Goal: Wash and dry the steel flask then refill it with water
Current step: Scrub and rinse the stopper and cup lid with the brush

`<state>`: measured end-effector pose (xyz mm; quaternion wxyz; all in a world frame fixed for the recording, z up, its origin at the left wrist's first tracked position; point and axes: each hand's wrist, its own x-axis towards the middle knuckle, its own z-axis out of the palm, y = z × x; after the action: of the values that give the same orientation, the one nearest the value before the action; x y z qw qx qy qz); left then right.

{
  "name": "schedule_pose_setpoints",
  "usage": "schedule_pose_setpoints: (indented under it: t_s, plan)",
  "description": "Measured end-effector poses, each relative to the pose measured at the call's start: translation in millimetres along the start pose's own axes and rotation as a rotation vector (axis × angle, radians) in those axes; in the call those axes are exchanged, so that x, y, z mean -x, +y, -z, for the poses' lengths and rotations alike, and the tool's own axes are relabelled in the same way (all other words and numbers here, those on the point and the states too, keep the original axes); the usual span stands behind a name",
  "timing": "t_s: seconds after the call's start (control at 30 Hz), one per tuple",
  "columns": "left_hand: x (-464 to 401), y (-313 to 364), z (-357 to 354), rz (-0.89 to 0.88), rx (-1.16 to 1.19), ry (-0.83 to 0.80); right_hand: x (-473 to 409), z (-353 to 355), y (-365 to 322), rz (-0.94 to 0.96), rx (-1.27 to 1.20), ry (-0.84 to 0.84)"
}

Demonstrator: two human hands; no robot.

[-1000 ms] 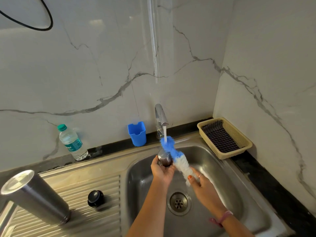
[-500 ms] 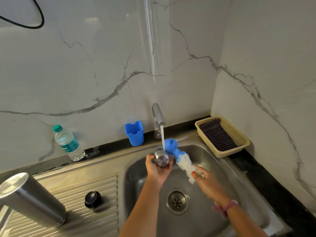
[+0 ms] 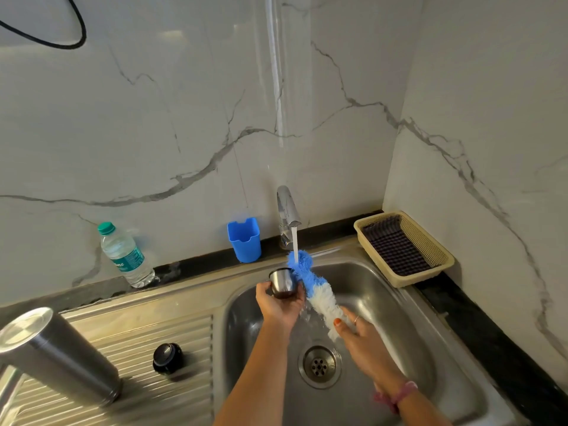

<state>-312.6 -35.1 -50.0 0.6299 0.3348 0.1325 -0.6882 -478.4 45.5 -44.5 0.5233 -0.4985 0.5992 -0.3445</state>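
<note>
The tall steel flask (image 3: 58, 352) stands upside down on the ribbed drainboard at the far left, with its black stopper (image 3: 167, 358) lying beside it. Over the sink, my left hand (image 3: 278, 305) grips the small steel flask cup (image 3: 282, 282). My right hand (image 3: 356, 330) holds the lower end of a blue and white bottle brush (image 3: 313, 287), whose blue tip sits under the running water from the tap (image 3: 287, 213).
The steel sink (image 3: 399, 318) has its drain (image 3: 319, 365) in the middle. A plastic water bottle (image 3: 124, 256) and a blue holder (image 3: 244, 239) stand against the marble wall. A beige basket (image 3: 442, 256) with a dark checked cloth sits at the right.
The water stream now falls on the brush's blue tip again instead of the cup. My left hand has tilted the cup onto its side and shifted it left of the stream.
</note>
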Motion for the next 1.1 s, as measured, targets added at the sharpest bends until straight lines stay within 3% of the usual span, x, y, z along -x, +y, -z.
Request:
schedule_pose_setpoints:
  t_s: [0.17, 0.43, 0.63, 0.83, 1.0, 1.1]
  plan:
    - [-4, -3, 2, -0.060, -0.105, 0.009, 11, 0, 7, -0.030, -0.073, 0.032]
    - [-14, -9, -1, -0.038, -0.008, 0.085, 15, 0, 0, -0.016, -0.074, 0.027]
    - [-12, -10, 3, -0.034, -0.092, 0.017, 14, 8, -4, -0.056, -0.053, 0.023]
    - [-17, 2, 6, -0.069, -0.132, 0.009, 13, 38, -26, 0.006, 0.181, -0.032]
    - [-14, 2, 11, -0.058, -0.346, -0.018, -8, 62, -58, 0.014, 0.692, -0.178]
    - [-16, -2, 15, -0.052, -0.342, 0.016, -26, 61, -73, -0.028, 0.672, -0.221]
